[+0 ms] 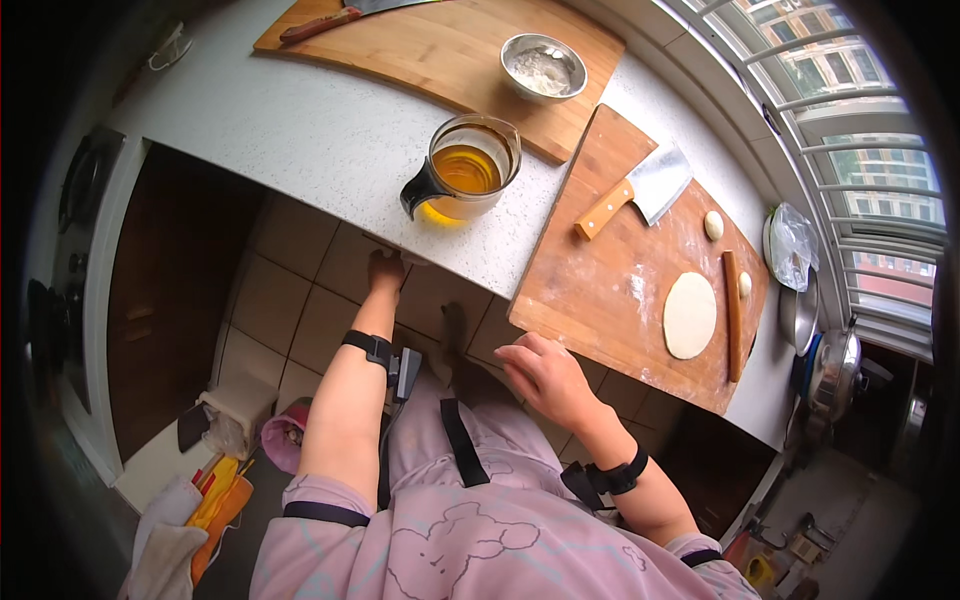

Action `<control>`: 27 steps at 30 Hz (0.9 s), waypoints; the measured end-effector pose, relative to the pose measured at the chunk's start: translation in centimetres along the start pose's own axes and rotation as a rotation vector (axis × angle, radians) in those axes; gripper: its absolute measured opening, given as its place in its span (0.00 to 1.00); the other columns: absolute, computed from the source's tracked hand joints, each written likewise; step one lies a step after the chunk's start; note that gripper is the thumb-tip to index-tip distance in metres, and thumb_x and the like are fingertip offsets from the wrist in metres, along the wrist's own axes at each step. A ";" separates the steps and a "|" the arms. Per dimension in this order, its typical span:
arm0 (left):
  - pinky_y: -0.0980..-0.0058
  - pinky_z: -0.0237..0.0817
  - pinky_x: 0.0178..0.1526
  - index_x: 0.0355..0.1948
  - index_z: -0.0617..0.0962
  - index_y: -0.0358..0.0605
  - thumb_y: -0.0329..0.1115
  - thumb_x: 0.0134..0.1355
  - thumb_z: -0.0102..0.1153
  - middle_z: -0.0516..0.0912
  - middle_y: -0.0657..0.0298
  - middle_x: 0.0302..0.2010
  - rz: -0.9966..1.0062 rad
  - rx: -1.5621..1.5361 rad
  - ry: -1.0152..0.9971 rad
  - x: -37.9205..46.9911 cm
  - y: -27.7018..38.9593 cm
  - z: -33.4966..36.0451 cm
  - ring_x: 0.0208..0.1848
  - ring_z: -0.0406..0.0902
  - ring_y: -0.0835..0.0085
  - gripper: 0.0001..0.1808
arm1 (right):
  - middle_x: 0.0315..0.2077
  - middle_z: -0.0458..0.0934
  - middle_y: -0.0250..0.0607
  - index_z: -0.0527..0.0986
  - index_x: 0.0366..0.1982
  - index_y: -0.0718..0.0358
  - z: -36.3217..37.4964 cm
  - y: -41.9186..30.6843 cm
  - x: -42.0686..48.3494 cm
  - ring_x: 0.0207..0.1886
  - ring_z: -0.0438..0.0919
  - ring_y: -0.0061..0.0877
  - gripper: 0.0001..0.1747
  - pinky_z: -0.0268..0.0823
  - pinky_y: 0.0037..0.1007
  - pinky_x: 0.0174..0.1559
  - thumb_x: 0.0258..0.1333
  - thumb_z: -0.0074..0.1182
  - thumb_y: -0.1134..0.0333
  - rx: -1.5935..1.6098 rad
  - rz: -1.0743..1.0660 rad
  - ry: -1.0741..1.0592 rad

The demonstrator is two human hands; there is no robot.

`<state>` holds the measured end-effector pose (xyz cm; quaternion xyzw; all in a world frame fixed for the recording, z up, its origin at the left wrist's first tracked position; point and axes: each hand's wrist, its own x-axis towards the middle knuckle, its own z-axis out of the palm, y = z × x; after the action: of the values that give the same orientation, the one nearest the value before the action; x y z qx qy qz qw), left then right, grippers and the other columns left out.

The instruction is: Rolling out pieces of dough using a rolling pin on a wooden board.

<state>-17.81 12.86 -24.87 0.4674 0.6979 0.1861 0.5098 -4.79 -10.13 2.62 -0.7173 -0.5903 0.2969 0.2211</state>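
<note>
My left hand [385, 268] reaches down below the front edge of the white countertop [300, 135]. Its fingers are partly hidden, and I cannot tell whether they hold anything. Just off the near edge of the floured wooden board [592, 292], my right hand [546, 373] hovers with fingers loosely bent and nothing visible in it. On that board lie a flat round of dough [689, 315], a wooden rolling pin [732, 315], one dough ball [713, 225] and another dough ball [744, 285] beyond the pin. A cleaver [661, 184] with a wooden handle rests there too.
A glass jug [469, 176] of yellow liquid stands near the counter edge. Behind it, a metal bowl [543, 69] of white powder and a red-handled knife [321, 25] sit on a second wooden board [420, 56]. A barred window [862, 150] is at right; a pink bin [285, 439] stands below left.
</note>
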 end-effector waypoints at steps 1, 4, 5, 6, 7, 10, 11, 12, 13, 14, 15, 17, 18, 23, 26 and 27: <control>0.64 0.68 0.55 0.51 0.79 0.35 0.39 0.65 0.55 0.82 0.46 0.51 0.085 0.166 -0.065 1.3 -0.9 -0.1 0.55 0.78 0.52 0.19 | 0.36 0.75 0.43 0.78 0.43 0.59 0.3 -0.3 0.5 0.40 0.76 0.42 0.11 0.69 0.39 0.43 0.58 0.56 0.72 0.002 0.013 0.004; 0.64 0.70 0.52 0.46 0.81 0.36 0.36 0.63 0.55 0.84 0.50 0.47 0.217 0.543 -0.199 6.9 -5.0 -2.8 0.51 0.80 0.53 0.16 | 0.36 0.75 0.43 0.78 0.44 0.60 1.8 -2.2 2.0 0.40 0.76 0.42 0.11 0.69 0.39 0.43 0.58 0.55 0.71 0.004 0.001 -0.022; 0.64 0.71 0.50 0.43 0.81 0.37 0.35 0.61 0.56 0.84 0.52 0.45 0.270 0.743 -0.282 8.0 -6.6 -3.8 0.49 0.81 0.53 0.14 | 0.36 0.75 0.43 0.78 0.44 0.60 2.1 -3.1 2.5 0.40 0.76 0.42 0.11 0.69 0.39 0.42 0.58 0.55 0.71 0.041 -0.015 -0.010; 0.64 0.71 0.43 0.37 0.82 0.40 0.34 0.58 0.55 0.85 0.54 0.39 0.348 0.575 -0.186 8.1 -7.9 -4.3 0.42 0.83 0.56 0.10 | 0.36 0.75 0.44 0.78 0.44 0.60 2.6 -3.7 2.8 0.39 0.76 0.42 0.11 0.69 0.39 0.42 0.58 0.55 0.71 0.071 -0.020 0.009; 0.64 0.71 0.43 0.37 0.82 0.40 0.34 0.58 0.55 0.85 0.54 0.39 0.352 0.573 -0.228 7.1 -7.2 -3.1 0.42 0.83 0.56 0.10 | 0.36 0.75 0.44 0.78 0.44 0.60 3.2 -3.2 2.8 0.39 0.76 0.42 0.11 0.69 0.39 0.42 0.58 0.55 0.71 0.059 0.020 0.015; 0.62 0.63 0.36 0.35 0.80 0.37 0.33 0.58 0.53 0.81 0.57 0.32 -0.193 -0.134 -0.366 0.5 -0.6 -2.0 0.32 0.75 0.67 0.10 | 0.36 0.75 0.44 0.78 0.44 0.60 4.5 -2.6 2.7 0.40 0.76 0.43 0.11 0.69 0.39 0.43 0.58 0.55 0.71 0.019 0.108 0.042; 0.62 0.63 0.36 0.35 0.80 0.37 0.33 0.58 0.53 0.81 0.57 0.32 -0.191 -0.128 -0.354 0.0 -1.2 -4.0 0.32 0.75 0.67 0.10 | 0.37 0.75 0.44 0.78 0.43 0.60 5.1 -3.3 3.1 0.40 0.76 0.43 0.11 0.69 0.40 0.43 0.58 0.55 0.71 0.036 0.103 0.022; 0.63 0.63 0.37 0.35 0.80 0.36 0.33 0.58 0.54 0.81 0.58 0.33 -0.172 -0.193 -0.344 -0.4 -1.9 -5.8 0.33 0.74 0.68 0.10 | 0.37 0.75 0.44 0.78 0.43 0.61 5.7 -3.8 3.6 0.41 0.76 0.44 0.11 0.69 0.40 0.43 0.58 0.55 0.70 0.053 0.099 0.002; 0.65 0.64 0.38 0.35 0.80 0.35 0.33 0.59 0.54 0.81 0.59 0.33 -0.155 -0.255 -0.347 -1.1 -2.3 -7.0 0.34 0.73 0.69 0.11 | 0.37 0.75 0.44 0.78 0.43 0.61 6.4 -3.8 3.9 0.41 0.76 0.44 0.11 0.69 0.40 0.43 0.58 0.55 0.70 0.060 0.103 0.005; 0.65 0.64 0.38 0.35 0.80 0.35 0.33 0.59 0.54 0.81 0.59 0.33 -0.155 -0.246 -0.348 -1.6 -2.6 -8.1 0.34 0.73 0.69 0.11 | 0.38 0.75 0.44 0.77 0.44 0.60 7.2 -3.7 4.3 0.42 0.76 0.44 0.12 0.69 0.40 0.44 0.58 0.55 0.70 0.041 0.097 0.031; 0.66 0.64 0.41 0.38 0.80 0.35 0.33 0.59 0.54 0.81 0.58 0.36 -0.200 -0.198 -0.374 -3.1 -2.0 -8.6 0.37 0.74 0.69 0.11 | 0.39 0.75 0.44 0.77 0.45 0.60 7.7 -3.4 4.1 0.43 0.75 0.44 0.12 0.69 0.41 0.45 0.57 0.56 0.70 0.016 0.109 0.060; 0.67 0.65 0.43 0.41 0.80 0.35 0.32 0.60 0.54 0.81 0.58 0.39 -0.241 -0.147 -0.382 -4.6 -2.6 -10.7 0.39 0.74 0.69 0.13 | 0.42 0.74 0.46 0.75 0.49 0.61 8.9 -3.4 4.3 0.45 0.75 0.46 0.17 0.69 0.41 0.47 0.56 0.57 0.70 0.012 0.178 0.113; 0.68 0.65 0.46 0.46 0.78 0.35 0.31 0.60 0.53 0.81 0.58 0.43 -0.248 -0.133 -0.383 -5.0 -3.5 -12.0 0.43 0.74 0.69 0.15 | 0.43 0.73 0.46 0.74 0.49 0.61 9.5 -3.7 4.6 0.46 0.75 0.46 0.18 0.69 0.41 0.48 0.55 0.57 0.70 0.013 0.191 0.139; 0.69 0.64 0.55 0.61 0.71 0.34 0.35 0.68 0.50 0.77 0.58 0.56 -0.295 0.011 -0.450 -8.1 -5.3 -17.3 0.56 0.73 0.68 0.23 | 0.47 0.72 0.48 0.72 0.52 0.61 11.8 -3.2 5.0 0.48 0.74 0.47 0.22 0.69 0.42 0.50 0.53 0.59 0.71 -0.043 0.253 0.122; 0.69 0.64 0.55 0.57 0.74 0.31 0.41 0.67 0.52 0.78 0.53 0.56 -0.292 0.220 -0.598 -9.1 -6.6 -20.6 0.55 0.74 0.68 0.25 | 0.49 0.70 0.51 0.68 0.56 0.65 13.3 -2.7 4.8 0.50 0.74 0.47 0.31 0.71 0.42 0.50 0.51 0.63 0.65 -0.042 0.279 0.177; 0.68 0.65 0.54 0.54 0.76 0.29 0.44 0.66 0.53 0.80 0.51 0.53 -0.252 0.322 -0.676 -10.0 -5.6 -21.6 0.53 0.76 0.68 0.26 | 0.50 0.69 0.55 0.66 0.58 0.67 13.6 -3.0 5.0 0.50 0.75 0.47 0.35 0.72 0.42 0.49 0.50 0.65 0.63 -0.045 0.300 0.239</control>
<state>-39.11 6.41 -14.70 0.4868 0.5628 -0.1543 0.6499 -15.61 -5.06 -6.08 -0.8323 -0.4527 0.2260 0.2265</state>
